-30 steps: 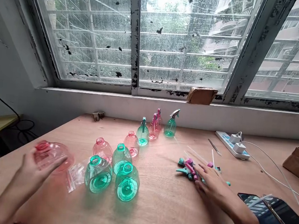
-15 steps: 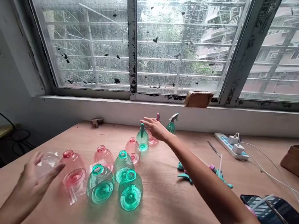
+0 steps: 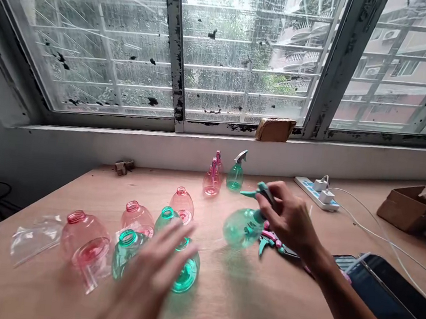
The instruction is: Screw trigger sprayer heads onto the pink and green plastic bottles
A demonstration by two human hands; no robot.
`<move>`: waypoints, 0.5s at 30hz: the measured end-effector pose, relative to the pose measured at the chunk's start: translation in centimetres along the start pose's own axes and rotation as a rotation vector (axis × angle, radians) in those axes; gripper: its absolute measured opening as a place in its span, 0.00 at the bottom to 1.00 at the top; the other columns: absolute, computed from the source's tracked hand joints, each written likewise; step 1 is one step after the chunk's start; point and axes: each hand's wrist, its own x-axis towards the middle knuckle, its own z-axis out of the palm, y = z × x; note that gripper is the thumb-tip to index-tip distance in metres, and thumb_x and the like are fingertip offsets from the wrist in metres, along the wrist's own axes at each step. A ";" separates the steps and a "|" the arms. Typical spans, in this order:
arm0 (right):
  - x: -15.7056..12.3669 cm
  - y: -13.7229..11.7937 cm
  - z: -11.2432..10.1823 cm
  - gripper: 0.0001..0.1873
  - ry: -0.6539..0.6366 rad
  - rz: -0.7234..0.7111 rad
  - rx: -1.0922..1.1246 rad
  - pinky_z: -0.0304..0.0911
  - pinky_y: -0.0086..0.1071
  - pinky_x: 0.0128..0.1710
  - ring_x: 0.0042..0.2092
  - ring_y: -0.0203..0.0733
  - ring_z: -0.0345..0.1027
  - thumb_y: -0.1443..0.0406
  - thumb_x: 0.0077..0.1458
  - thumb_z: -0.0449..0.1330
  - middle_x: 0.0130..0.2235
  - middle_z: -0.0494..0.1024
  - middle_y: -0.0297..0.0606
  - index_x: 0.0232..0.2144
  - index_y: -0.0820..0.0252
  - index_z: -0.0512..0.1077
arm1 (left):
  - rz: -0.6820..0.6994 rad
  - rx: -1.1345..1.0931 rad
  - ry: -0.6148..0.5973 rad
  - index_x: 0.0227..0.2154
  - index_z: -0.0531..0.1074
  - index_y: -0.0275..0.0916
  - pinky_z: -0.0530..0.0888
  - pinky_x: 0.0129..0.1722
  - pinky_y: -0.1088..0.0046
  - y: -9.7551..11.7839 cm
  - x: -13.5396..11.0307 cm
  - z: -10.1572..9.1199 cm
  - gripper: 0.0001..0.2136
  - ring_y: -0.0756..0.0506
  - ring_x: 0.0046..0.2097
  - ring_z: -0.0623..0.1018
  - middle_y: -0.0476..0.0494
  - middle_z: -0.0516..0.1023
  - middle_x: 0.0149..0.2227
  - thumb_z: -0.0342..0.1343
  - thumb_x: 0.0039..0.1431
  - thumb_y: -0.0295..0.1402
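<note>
My right hand [image 3: 290, 218] is closed around the sprayer head of a green spray bottle [image 3: 242, 227], which tilts in the air with its clear body toward the left. In front of the open green bottles, my left hand [image 3: 151, 270] is blurred by motion, fingers spread and nothing in them. It partly hides a green bottle [image 3: 125, 252] and another green bottle [image 3: 188, 273]. Several pink bottles without tops stand around these, among them a large pink bottle [image 3: 86, 240]. A crumpled clear plastic bag [image 3: 35, 237] lies at the far left.
Against the wall stand pink spray bottles [image 3: 212, 179] and a green spray bottle [image 3: 235, 176]. Loose sprayer heads [image 3: 271, 239] lie beneath my right hand. Farther right are a power strip [image 3: 316, 193] with cables, a cardboard box [image 3: 406, 207] and a dark phone-like slab [image 3: 396, 295].
My right hand has taken the green spray bottle from the back and brought it nearer, to the right. My left hand has let go of the plastic bag and moved right. The view has shifted slightly.
</note>
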 end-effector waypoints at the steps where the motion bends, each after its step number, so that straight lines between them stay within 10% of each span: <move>1: -1.5 -0.5 -0.6 0.12 0.059 0.095 0.134 0.63 0.28 0.25 0.27 0.40 0.75 0.54 0.66 0.60 0.29 0.78 0.33 0.40 0.56 0.70 | 0.046 -0.042 -0.041 0.69 0.58 0.47 0.71 0.66 0.55 1.9 0.2 1.8 0.29 0.35 0.68 0.70 0.40 0.73 0.66 0.51 0.71 0.53; 5: -6.4 -2.4 -0.9 0.17 0.071 0.348 0.592 0.69 0.27 0.27 0.31 0.41 0.76 0.53 0.66 0.61 0.32 0.79 0.36 0.47 0.58 0.72 | -0.038 -0.133 -0.208 0.69 0.54 0.35 0.80 0.55 0.58 5.9 0.1 6.9 0.43 0.31 0.59 0.79 0.28 0.78 0.60 0.57 0.62 0.60; 10: -8.9 -2.9 0.3 0.14 -0.231 0.306 0.719 0.71 0.28 0.30 0.30 0.41 0.75 0.53 0.60 0.67 0.29 0.80 0.37 0.40 0.58 0.80 | -0.129 -0.236 -0.400 0.45 0.73 0.46 0.83 0.35 0.69 5.5 -0.8 8.0 0.15 0.39 0.36 0.87 0.47 0.86 0.37 0.69 0.57 0.38; 15: -8.4 -2.7 0.0 0.18 0.087 0.578 0.845 0.67 0.24 0.23 0.26 0.38 0.71 0.50 0.58 0.69 0.26 0.78 0.35 0.39 0.58 0.76 | -0.129 -0.233 -0.423 0.55 0.70 0.45 0.82 0.49 0.63 4.9 -0.9 8.3 0.27 0.35 0.52 0.84 0.40 0.83 0.53 0.70 0.55 0.43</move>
